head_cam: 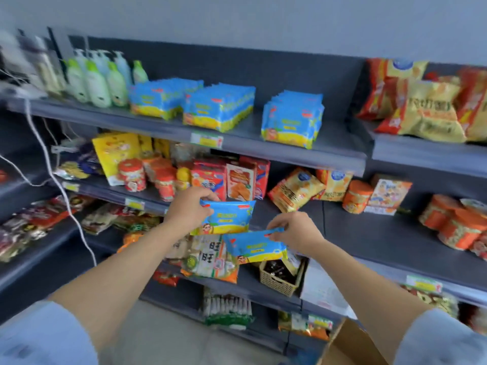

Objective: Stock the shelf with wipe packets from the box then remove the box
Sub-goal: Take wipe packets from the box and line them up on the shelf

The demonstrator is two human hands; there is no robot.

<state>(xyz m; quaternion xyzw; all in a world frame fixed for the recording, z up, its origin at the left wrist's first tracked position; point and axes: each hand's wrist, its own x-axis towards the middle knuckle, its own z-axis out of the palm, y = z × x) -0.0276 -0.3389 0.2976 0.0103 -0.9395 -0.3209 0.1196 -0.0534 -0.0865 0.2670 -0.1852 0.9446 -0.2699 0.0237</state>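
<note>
My left hand grips a blue and yellow wipe packet by its left edge, held upright in front of the middle shelves. My right hand pinches the top edge of a second wipe packet, which hangs tilted just below the first. On the top shelf stand three rows of the same packets: left, middle and right. A corner of the brown cardboard box shows at the bottom right, its inside hidden.
Green and white lotion bottles stand left of the packets on the top shelf. Snack bags fill the top shelf to the right. Jars, boxes and bags crowd the lower shelves, with a small woven basket below my right hand. White cables hang at left.
</note>
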